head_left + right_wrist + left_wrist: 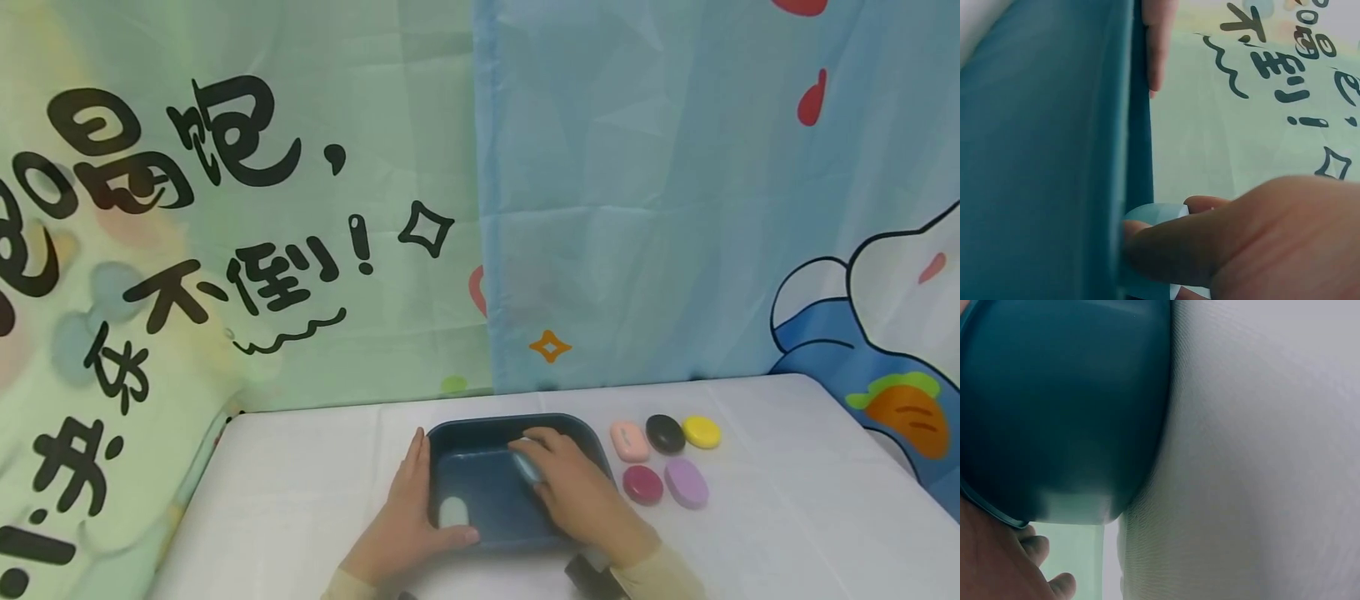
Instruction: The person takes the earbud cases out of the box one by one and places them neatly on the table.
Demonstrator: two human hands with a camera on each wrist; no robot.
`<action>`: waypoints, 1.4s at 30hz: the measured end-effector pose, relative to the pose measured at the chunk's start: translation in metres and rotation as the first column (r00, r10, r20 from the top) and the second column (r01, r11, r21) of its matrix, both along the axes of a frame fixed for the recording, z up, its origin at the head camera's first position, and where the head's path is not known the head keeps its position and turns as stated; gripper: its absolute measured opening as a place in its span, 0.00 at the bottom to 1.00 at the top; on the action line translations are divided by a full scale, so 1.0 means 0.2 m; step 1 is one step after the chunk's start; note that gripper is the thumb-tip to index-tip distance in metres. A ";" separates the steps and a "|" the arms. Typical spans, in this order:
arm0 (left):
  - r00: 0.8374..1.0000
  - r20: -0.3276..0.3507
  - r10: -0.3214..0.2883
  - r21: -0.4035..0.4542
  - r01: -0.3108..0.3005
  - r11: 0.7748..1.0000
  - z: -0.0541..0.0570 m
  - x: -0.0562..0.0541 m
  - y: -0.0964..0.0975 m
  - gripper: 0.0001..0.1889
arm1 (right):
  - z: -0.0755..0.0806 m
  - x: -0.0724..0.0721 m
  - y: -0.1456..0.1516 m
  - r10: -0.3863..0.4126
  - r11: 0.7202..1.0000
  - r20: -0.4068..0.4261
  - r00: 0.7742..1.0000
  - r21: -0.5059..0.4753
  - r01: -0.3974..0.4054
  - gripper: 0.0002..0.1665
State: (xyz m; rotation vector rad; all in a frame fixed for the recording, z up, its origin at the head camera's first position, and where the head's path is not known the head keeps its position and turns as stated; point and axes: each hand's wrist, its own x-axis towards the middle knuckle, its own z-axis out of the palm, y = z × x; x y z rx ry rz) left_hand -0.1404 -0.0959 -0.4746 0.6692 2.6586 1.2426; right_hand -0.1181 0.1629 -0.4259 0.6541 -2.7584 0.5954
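Note:
My left hand [411,512] rests against the left side of a dark blue rectangular tray [510,546], its fingers straight along the outer wall and its thumb across the near left corner. In the left wrist view the wall of the tray [1066,412] fills the upper left. A pale whitish soap bar [453,512] lies inside by that corner, partly behind the thumb. Over the right half of the tray, my right hand [573,483] pinches a light blue soap bar [527,467]. The right wrist view shows this bar [1157,214] between thumb and fingers, just beyond the rim.
Right of the tray, a pink soap bar [629,441], a black one [665,434], a yellow one [702,432], a dark red one [642,485] and a purple one [687,483] lie on the white tablecloth [795,500]. Printed curtains [637,208] hang behind the table.

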 end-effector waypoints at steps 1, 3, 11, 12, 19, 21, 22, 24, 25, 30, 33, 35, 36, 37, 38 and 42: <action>1.000 0.004 0.001 0.000 -0.001 1.000 0.00 0.00 0.00 0.69 | 0.01 0.00 0.01 -0.001 1.000 -0.007 1.000 -0.003 0.001 0.36; 1.000 0.006 0.000 0.002 0.000 1.000 0.00 0.00 0.00 0.70 | 0.01 0.01 0.02 -0.001 1.000 -0.024 1.000 -0.004 0.001 0.37; 1.000 0.013 0.001 0.004 -0.001 1.000 0.00 0.00 0.00 0.70 | 0.04 0.05 0.08 -0.024 1.000 -0.041 0.999 -0.009 0.024 0.38; 1.000 0.015 0.001 0.002 -0.001 1.000 0.00 0.00 0.00 0.70 | 0.04 0.05 0.09 -0.022 1.000 -0.050 0.999 -0.015 0.021 0.38; 1.000 0.021 0.001 -0.008 -0.001 1.000 0.00 0.01 0.00 0.69 | 0.06 0.09 0.14 -0.050 0.998 -0.051 0.997 -0.025 0.049 0.39; 1.000 0.020 0.000 -0.009 0.000 1.000 0.01 0.01 0.00 0.69 | 0.07 0.10 0.15 -0.080 0.997 -0.029 0.996 -0.017 0.079 0.39; 1.000 0.022 -0.002 -0.006 0.002 1.000 0.01 0.01 0.00 0.69 | 0.08 0.11 0.16 -0.092 0.996 -0.023 0.995 -0.014 0.092 0.39; 1.000 0.022 -0.004 -0.004 0.004 1.000 0.01 0.01 0.00 0.69 | 0.08 0.12 0.18 -0.114 0.993 -0.019 0.993 -0.010 0.114 0.40; 1.000 0.023 -0.004 -0.005 0.004 1.000 0.01 0.01 0.00 0.69 | 0.09 0.12 0.19 -0.122 0.993 -0.017 0.992 -0.009 0.122 0.40; 0.999 0.040 -0.002 -0.002 0.003 1.000 0.01 0.01 -0.01 0.69 | 0.09 0.13 0.22 -0.134 0.991 0.001 0.991 -0.011 0.134 0.40; 0.999 0.045 -0.001 -0.002 0.001 1.000 0.01 0.01 -0.01 0.69 | 0.09 0.13 0.24 -0.147 0.989 0.030 0.989 -0.014 0.148 0.40; 0.999 0.046 -0.001 -0.003 0.001 1.000 0.01 0.01 -0.01 0.69 | 0.10 0.14 0.26 -0.161 0.987 0.045 0.986 -0.015 0.161 0.39; 0.999 0.042 -0.001 -0.004 0.002 1.000 0.01 0.01 -0.01 0.69 | 0.11 0.14 0.26 -0.165 0.986 0.050 0.985 -0.018 0.166 0.39; 0.999 0.038 -0.002 -0.005 0.002 1.000 0.01 0.01 -0.01 0.69 | 0.11 0.14 0.27 -0.171 0.985 0.053 0.984 -0.017 0.172 0.39; 0.999 0.038 -0.003 -0.005 0.003 1.000 0.02 0.01 -0.01 0.69 | 0.12 0.14 0.28 -0.178 0.984 0.056 0.982 -0.018 0.180 0.39; 0.999 0.038 -0.003 -0.009 0.003 1.000 0.03 0.01 -0.01 0.70 | 0.13 0.14 0.31 -0.214 0.977 0.082 0.973 -0.004 0.215 0.38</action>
